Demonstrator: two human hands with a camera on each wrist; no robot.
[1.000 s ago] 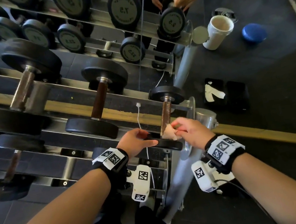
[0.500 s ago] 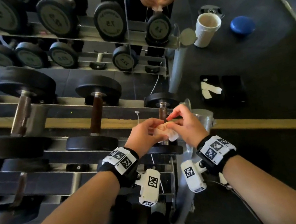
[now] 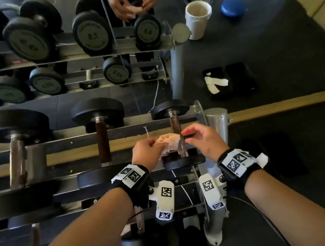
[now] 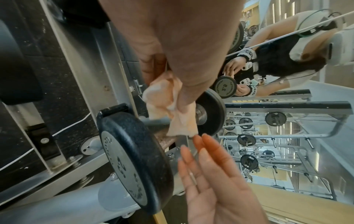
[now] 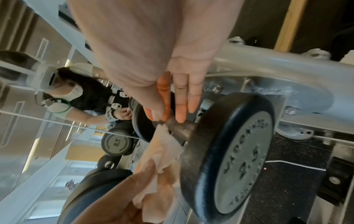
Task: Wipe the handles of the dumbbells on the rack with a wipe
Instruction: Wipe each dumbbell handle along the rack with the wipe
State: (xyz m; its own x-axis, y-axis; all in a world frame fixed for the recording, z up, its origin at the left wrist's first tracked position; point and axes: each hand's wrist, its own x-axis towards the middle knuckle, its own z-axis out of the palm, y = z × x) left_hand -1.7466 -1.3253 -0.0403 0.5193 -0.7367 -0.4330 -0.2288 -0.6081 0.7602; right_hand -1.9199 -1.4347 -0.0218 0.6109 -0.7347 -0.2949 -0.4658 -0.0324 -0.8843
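The small 2.5 dumbbell (image 3: 184,161) lies at the right end of the rack (image 3: 75,141), its brown handle (image 3: 175,126) pointing away from me. My left hand (image 3: 149,152) pinches a crumpled pale orange wipe (image 3: 169,143) just left of that handle; the left wrist view shows the wipe (image 4: 172,109) hanging over the handle (image 4: 157,121). My right hand (image 3: 198,138) hovers on the other side. Its fingers (image 5: 180,103) are straight, with their tips at the wipe's edge (image 5: 162,136) and holding nothing I can make out.
Two bigger dumbbells (image 3: 102,140) (image 3: 18,158) lie further left on the same tier, and a lower tier runs below. A mirror behind repeats the rack. On the dark floor to the right stand a white cup (image 3: 198,19), a blue disc (image 3: 233,7) and black pads (image 3: 229,80).
The wipe went from my right hand to my left. The left hand came off the near plate and took it; the right fingers have straightened and drawn slightly right.
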